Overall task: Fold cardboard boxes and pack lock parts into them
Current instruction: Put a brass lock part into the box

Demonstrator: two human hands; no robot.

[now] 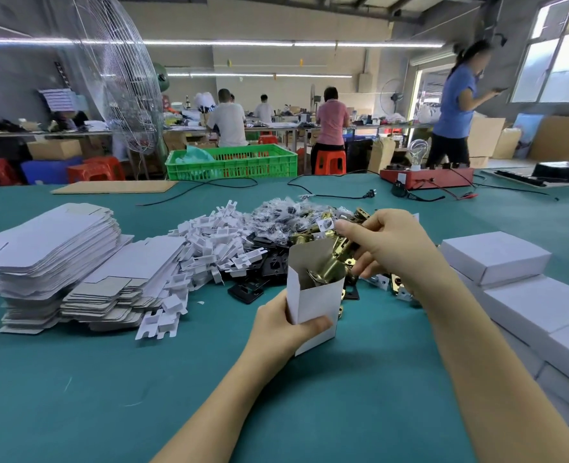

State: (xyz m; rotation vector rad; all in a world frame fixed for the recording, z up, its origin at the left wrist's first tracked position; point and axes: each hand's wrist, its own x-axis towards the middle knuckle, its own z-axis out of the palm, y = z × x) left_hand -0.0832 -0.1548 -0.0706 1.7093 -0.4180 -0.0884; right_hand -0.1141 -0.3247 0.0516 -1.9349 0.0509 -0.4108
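Cardboard box (313, 305), folded up and open at the top, stands tilted on the green table (109, 379) in the grip of the left hand (286, 325): the thumb lies curled across its near face and the other fingers wrap behind the far side, out of sight. Brass lock parts (326, 265) already poke out of the mouth, just below the fingertips of the right hand (389, 242). That hand's fingers are curled and pinch a brass piece with a small white tag, held right above the opening; exactly how each finger sits on it I cannot tell.

The step in hand looks like feeding the lock set into the box. To do it well, keep the left thumb low on the wall so the mouth is not squeezed shut, and tip the opening toward the right fingertips. Lower the piece beside the parts already inside, not on top of them, or the flaps will not close. Let go only once it rests on something.

Beyond the right knuckles lies the heap of loose parts (276, 228), with white inserts to the far side of the left fingers. Flat box blanks (49, 242) are stacked well left of the left hand, and closed white boxes (493, 255) sit outside the right wrist
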